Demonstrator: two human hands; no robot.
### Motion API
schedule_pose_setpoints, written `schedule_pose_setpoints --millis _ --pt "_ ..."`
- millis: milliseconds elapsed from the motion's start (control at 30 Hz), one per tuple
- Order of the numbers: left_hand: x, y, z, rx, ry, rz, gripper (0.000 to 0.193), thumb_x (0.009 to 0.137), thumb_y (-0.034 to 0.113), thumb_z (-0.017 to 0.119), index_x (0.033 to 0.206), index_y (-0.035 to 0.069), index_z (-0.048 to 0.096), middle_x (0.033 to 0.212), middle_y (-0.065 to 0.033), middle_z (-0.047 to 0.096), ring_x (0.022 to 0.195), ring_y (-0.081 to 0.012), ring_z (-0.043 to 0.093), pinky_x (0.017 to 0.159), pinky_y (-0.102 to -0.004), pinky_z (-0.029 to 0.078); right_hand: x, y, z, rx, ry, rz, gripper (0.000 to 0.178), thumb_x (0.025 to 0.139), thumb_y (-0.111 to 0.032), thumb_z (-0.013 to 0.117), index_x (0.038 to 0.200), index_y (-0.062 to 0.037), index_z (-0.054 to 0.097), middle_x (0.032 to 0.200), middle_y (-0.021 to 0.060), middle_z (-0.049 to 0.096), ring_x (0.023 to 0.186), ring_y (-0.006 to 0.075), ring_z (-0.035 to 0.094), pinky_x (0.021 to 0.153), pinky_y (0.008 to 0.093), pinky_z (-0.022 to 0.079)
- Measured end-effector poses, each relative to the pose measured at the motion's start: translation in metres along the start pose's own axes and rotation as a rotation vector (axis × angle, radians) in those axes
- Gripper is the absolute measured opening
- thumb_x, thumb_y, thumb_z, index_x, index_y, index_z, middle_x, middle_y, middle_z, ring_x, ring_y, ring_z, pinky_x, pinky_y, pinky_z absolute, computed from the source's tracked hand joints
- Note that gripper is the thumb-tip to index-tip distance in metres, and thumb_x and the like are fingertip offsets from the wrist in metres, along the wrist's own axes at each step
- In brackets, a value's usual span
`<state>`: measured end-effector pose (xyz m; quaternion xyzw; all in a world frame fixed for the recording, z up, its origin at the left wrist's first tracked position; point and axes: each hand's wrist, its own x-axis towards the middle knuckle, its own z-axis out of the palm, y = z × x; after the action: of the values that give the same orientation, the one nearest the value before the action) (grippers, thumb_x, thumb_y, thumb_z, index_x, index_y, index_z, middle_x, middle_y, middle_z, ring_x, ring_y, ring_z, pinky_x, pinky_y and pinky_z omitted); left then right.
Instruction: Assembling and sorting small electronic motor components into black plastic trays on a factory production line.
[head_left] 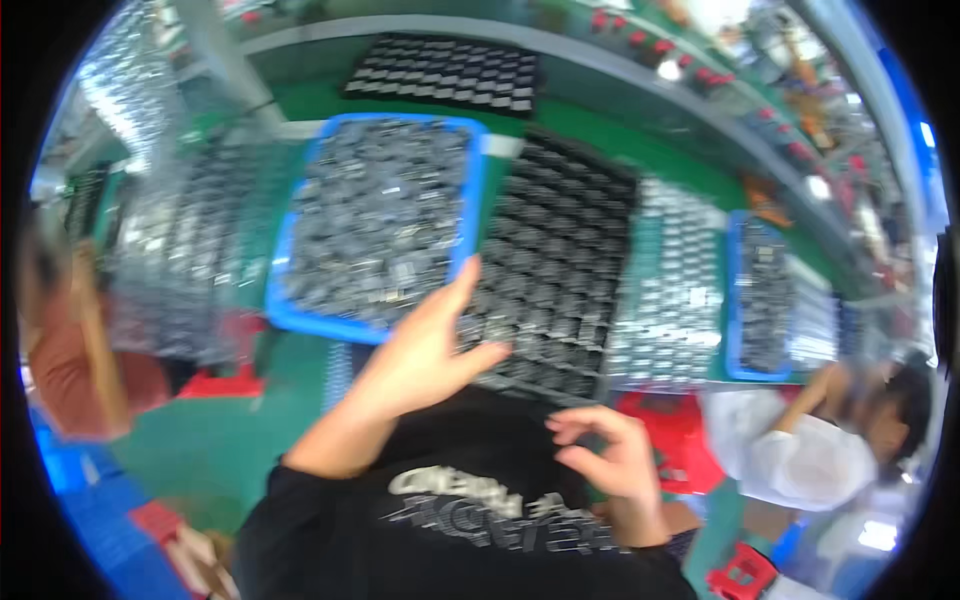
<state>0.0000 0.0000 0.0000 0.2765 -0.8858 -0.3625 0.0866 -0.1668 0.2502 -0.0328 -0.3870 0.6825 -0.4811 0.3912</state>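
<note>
My left hand (430, 345) is stretched out over the gap between a blue bin and a black tray. Its thumb and fingers are apart, and nothing shows between them. The blue bin (283, 300) is heaped with small dark grey parts (385, 210) whose kind is too blurred to tell. Just right of it lies the black tray (560, 250), divided into rows of pockets. Lower down, close to my body, my right hand (615, 455) hangs in front of the tray's near edge. The fingers are loosely bent, with the thumb apart, and I see nothing in them.
Another black tray (440, 75) lies at the back. Clear plastic trays (665, 280) stand to the right, beside a smaller blue bin (735, 340). Stacked clear trays (185, 240) fill the left. Red stools (675, 440) stand nearby. Co-workers sit at both sides.
</note>
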Motion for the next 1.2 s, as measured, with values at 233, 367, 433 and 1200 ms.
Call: schedule_pose_setpoints --millis 233,367,433,1200 --pt "0.023 0.018 0.012 -0.044 -0.189 0.010 0.068 0.080 0.016 0.083 0.144 0.008 0.059 0.125 -0.0148 0.069 0.064 -0.0163 0.070 0.065 -0.0313 0.056 0.021 -0.003 0.000 -1.018 0.325 -0.158 0.085 0.058 -0.021 0.093 0.137 -0.0216 0.063 0.148 0.0145 0.048 0.136 0.0405 0.043 0.113 0.0606 0.032" --pt "0.032 0.017 0.016 -0.158 -0.060 -0.043 0.049 0.084 0.019 0.080 0.130 0.006 0.068 0.103 -0.0093 0.071 0.061 -0.0190 0.064 0.063 -0.0340 0.053 0.039 0.017 -0.017 -1.063 0.450 -0.163 0.057 0.067 -0.015 0.086 0.122 -0.0175 0.069 0.138 0.0097 0.056 0.137 0.0365 0.045 0.117 0.0663 0.024" --pt "0.040 0.011 0.016 -0.118 0.162 -0.011 0.048 0.078 0.004 0.081 0.125 0.006 0.071 0.103 -0.0078 0.071 0.063 -0.0132 0.056 0.062 -0.0276 0.049 0.049 0.022 -0.021 -1.078 0.505 -0.293 0.040 0.070 -0.011 0.083 0.108 -0.0155 0.071 0.123 0.0060 0.062 0.128 0.0335 0.052 0.117 0.0659 0.025" --pt "0.050 0.010 0.006 0.180 0.088 0.490 0.053 0.074 0.025 0.087 0.121 0.009 0.072 0.121 -0.0096 0.068 0.109 -0.0325 0.062 0.095 -0.0430 0.047 0.047 0.004 0.007 -0.695 0.306 -0.319 0.025 0.076 -0.002 0.073 0.100 -0.0060 0.066 0.103 0.0107 0.057 0.111 0.0333 0.060 0.106 0.0541 0.046"
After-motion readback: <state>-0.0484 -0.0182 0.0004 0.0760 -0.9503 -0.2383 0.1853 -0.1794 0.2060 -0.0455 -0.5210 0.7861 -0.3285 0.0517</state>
